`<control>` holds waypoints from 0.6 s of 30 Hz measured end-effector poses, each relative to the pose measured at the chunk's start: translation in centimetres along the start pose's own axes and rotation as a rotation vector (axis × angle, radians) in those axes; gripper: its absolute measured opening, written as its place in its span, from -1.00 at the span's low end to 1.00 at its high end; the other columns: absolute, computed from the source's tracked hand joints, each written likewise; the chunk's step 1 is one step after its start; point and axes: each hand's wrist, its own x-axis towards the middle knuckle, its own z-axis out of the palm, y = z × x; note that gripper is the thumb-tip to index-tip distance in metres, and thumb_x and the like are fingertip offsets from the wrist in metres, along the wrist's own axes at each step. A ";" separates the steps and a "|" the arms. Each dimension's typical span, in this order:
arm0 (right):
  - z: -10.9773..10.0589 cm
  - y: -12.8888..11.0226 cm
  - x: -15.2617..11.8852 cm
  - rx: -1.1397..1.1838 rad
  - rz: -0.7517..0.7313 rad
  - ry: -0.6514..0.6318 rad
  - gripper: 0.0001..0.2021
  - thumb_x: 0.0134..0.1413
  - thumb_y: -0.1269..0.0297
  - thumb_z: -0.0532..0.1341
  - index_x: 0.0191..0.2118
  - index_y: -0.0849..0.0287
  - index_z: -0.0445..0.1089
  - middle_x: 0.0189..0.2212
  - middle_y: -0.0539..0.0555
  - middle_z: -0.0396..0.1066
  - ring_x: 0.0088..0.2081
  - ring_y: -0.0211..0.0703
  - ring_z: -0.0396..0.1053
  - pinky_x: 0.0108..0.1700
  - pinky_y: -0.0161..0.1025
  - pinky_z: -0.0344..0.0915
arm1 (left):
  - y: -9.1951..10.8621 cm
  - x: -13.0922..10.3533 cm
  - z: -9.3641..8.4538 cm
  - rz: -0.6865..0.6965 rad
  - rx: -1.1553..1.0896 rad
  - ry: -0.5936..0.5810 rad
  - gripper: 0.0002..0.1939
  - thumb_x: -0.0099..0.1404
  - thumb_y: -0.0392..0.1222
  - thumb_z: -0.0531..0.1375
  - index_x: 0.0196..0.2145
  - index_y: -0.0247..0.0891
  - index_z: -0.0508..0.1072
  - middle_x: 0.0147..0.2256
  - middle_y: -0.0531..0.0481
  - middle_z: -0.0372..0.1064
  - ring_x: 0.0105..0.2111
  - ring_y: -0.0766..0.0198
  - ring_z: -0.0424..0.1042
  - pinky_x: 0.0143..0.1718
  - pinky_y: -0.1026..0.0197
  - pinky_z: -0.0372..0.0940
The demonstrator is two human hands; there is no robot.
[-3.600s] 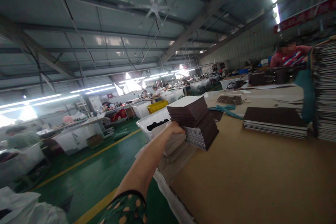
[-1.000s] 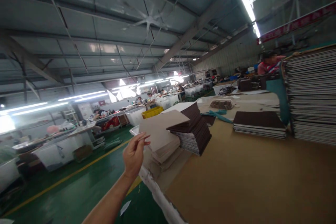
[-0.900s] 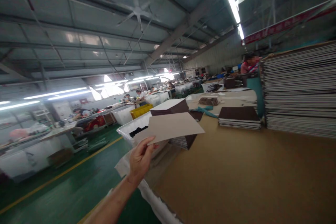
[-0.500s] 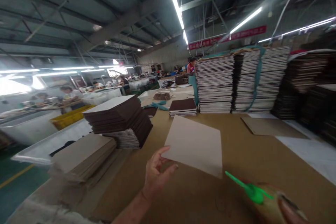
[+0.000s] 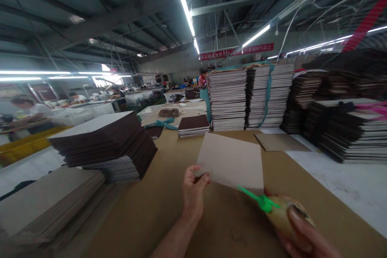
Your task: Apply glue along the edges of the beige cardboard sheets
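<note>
Pale sheet: carried from over the pale stack [image 5: 57, 197] at the left since the earlier frames — now the pale sheet [image 5: 232, 161] is in front of the body, above the brown worktop [image 5: 160, 213].
Left hand [image 5: 193, 195]: thumb and fingers pinch the sheet's lower left corner, probably to steady it while leaving its face uncovered.
Right hand [image 5: 311, 236]: wrapped around a yellowish bottle [image 5: 279, 215], thumb on top, likely for control of its tip.
Green nozzle [image 5: 264, 203]: points leftward at the sheet's near edge; whether it touches, I cannot tell.
Sheet and hands: it lies beyond and between the hands, lower right corner just beside the bottle and right fingers.
Dark stack [image 5: 102, 141]: left, behind the pale stack — both seemingly kept aside for working room.
Tall stacks [image 5: 228, 98]: beyond the sheet, a teal strap [image 5: 269, 92] over one, perhaps keeping it together.
</note>
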 end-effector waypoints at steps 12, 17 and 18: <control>5.4 -0.7 -2.1 -0.071 -0.082 -0.005 -0.37 -0.35 -0.01 0.49 -0.08 0.05 0.38 -0.09 -0.05 0.37 -0.19 -0.15 0.35 -0.39 -0.46 0.41 | -0.3 -0.5 -0.3 -0.026 -0.200 0.051 -0.42 -0.11 -0.30 0.40 -0.16 -0.19 0.23 -0.37 0.08 0.41 -0.46 0.35 0.39 -0.45 0.31 0.32; 6.9 0.1 -1.8 -0.078 -0.102 -0.117 -0.40 -0.26 -0.01 0.47 -0.05 0.06 0.39 -0.12 -0.04 0.38 -0.25 -0.22 0.36 -0.43 -0.51 0.37 | -0.6 -1.3 -0.7 -0.249 -0.292 -0.096 -0.64 -0.10 -0.19 0.43 -0.34 -0.33 0.44 -0.37 -0.03 0.46 -0.45 0.28 0.40 -0.55 0.31 0.28; 7.0 0.5 -1.6 -0.070 -0.099 -0.118 -0.41 -0.26 -0.01 0.48 -0.06 0.07 0.39 -0.11 -0.04 0.38 -0.25 -0.22 0.36 -0.41 -0.49 0.39 | -0.8 -1.4 -0.8 -0.290 -0.275 -0.133 -0.66 -0.10 -0.16 0.43 -0.37 -0.34 0.47 -0.38 -0.04 0.46 -0.46 0.27 0.40 -0.58 0.31 0.27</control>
